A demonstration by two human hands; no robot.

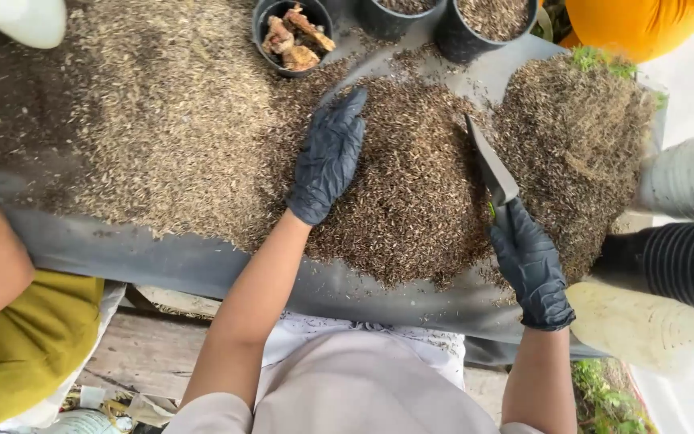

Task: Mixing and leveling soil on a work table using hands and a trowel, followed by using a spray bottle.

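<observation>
— Are any labels, signs or screens seen here?

— None are seen. Only some crumpled pale wrapping [134, 408] is glimpsed at the bottom left edge. It is too small for its kind to be told.

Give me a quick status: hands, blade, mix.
Left hand flat on husk pile. Right hand gripping knife, blade in the pile. Black pots behind, clear of hands.
</observation>
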